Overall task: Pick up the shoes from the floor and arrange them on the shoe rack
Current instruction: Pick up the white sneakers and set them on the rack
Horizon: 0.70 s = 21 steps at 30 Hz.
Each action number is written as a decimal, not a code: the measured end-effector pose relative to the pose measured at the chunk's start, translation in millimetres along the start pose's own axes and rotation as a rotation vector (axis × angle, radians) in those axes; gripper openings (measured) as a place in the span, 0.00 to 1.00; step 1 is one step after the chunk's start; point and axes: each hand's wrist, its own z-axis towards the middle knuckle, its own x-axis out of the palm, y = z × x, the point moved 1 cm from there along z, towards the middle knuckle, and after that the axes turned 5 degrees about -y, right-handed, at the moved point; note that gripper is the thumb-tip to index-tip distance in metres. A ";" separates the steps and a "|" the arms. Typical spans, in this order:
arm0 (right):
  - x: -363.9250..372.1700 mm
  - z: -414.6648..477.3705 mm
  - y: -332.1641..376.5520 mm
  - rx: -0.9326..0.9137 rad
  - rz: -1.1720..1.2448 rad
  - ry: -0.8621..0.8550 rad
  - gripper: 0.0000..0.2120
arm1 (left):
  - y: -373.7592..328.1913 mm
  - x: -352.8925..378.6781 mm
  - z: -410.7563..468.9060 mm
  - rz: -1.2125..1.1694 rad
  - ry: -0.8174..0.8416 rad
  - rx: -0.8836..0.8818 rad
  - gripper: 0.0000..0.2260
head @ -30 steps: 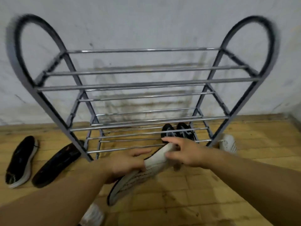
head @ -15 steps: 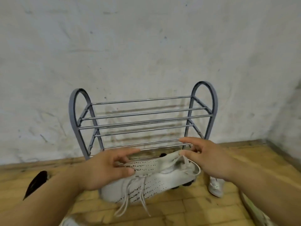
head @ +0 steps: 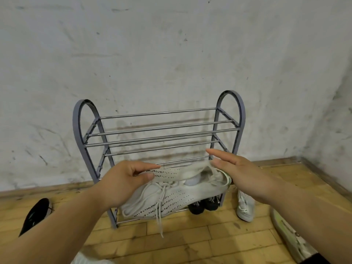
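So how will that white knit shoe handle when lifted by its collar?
Probably floppy: the white knit shoe has its collar stretched between the left hand and right hand. Likely light. Its loose laces dangle and may snag the rack.

Both forearms bare, no sleeves in view. Left hand (head: 123, 180) and right hand (head: 242, 170): no rings, watch or gloves, nails short and plain (thumb nail clearest on left). Dark fabric at bottom right corner, prob. clothing.
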 end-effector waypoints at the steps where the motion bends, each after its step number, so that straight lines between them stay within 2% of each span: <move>1: 0.1 0.6 0.0 0.000 0.019 0.018 0.19 | 0.6 0.2 1.1 0.003 -0.011 -0.018 0.12; 8: 8.8 8.5 -1.7 -0.029 0.062 0.142 0.31 | 15.5 -0.3 11.2 0.037 -0.034 -0.063 0.11; 13: 21.4 9.9 1.7 -0.088 -0.045 0.089 0.24 | 19.0 -2.2 7.4 0.159 0.037 -0.050 0.12; 18: 49.9 15.9 2.4 -0.063 -0.074 0.053 0.20 | 26.1 -17.2 -0.6 0.240 0.091 -0.082 0.15; 21: 69.9 18.5 5.1 -0.038 -0.100 0.044 0.19 | 31.7 -27.4 -8.9 0.241 0.188 -0.128 0.18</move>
